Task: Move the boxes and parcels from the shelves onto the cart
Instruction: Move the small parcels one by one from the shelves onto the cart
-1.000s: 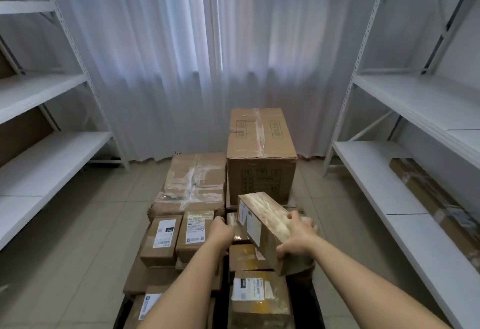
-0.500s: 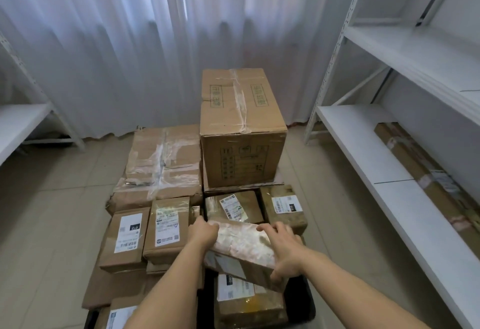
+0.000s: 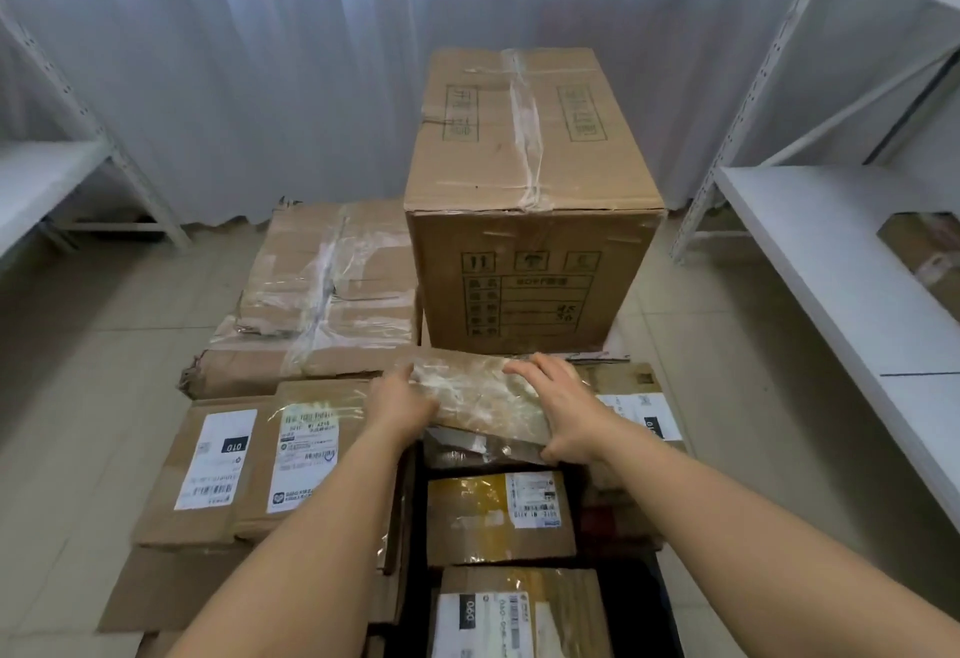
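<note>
Fingers [image 3: 524, 371] of both hands curl over the taped parcel [image 3: 480, 395], which has dropped from a raised tilt a second ago onto the cart's pile at 6 o'clock of the tall carton [image 3: 524, 200], nearly placed.

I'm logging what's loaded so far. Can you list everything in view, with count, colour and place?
Tall box: one, brown, taped, far end of the pile.
Flat taped box: one, brown under clear tape, left of the tall box.
Tape-wrapped parcel: one, brown, glossy, in the middle of the pile between both hands.
Labelled parcels: several, brown with white labels, near part of the pile; exact count unclear.
Shelf box: one, brown, on the right shelving.
Shelving: white, left and right sides.
Curtain: white, behind.
Left hand: grips the parcel's left end.
Right hand: grips its right end.
</note>
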